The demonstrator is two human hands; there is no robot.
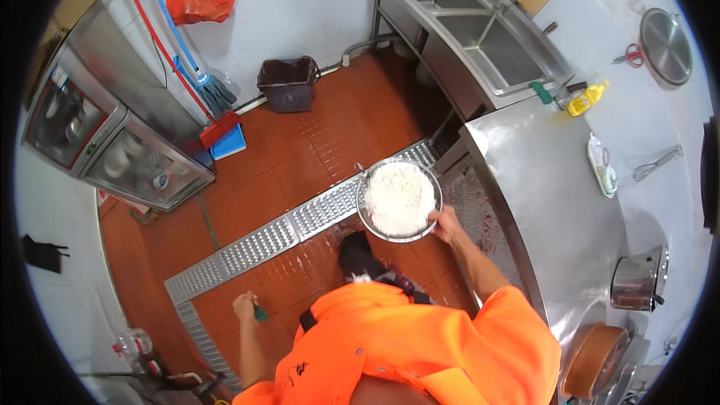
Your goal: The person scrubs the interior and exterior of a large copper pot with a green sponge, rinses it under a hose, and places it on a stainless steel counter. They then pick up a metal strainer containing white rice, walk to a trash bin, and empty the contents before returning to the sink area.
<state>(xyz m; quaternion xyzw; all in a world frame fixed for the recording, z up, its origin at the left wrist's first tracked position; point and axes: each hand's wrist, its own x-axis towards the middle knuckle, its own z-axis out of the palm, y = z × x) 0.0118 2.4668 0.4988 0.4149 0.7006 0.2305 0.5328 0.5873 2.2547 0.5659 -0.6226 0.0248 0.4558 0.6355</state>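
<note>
My right hand (446,223) grips the rim of a round metal bowl (361,211), holding it out in front of me above the floor drain. White grains that look like rice (401,196) fill much of the bowl. Out to the left and lower, away from the bowl, my left hand (245,306) is closed. From its fingers sticks a small dark green piece (260,313), perhaps a scouring pad; the rest is hidden in the hand.
A perforated metal drain cover (259,246) crosses the red tiled floor. On the right runs a steel counter (555,172), joined to a double sink (491,49). A bin (289,86), mop (214,90) and red broom (220,131) stand by the far wall; a glass-door cabinet (112,135) is at left.
</note>
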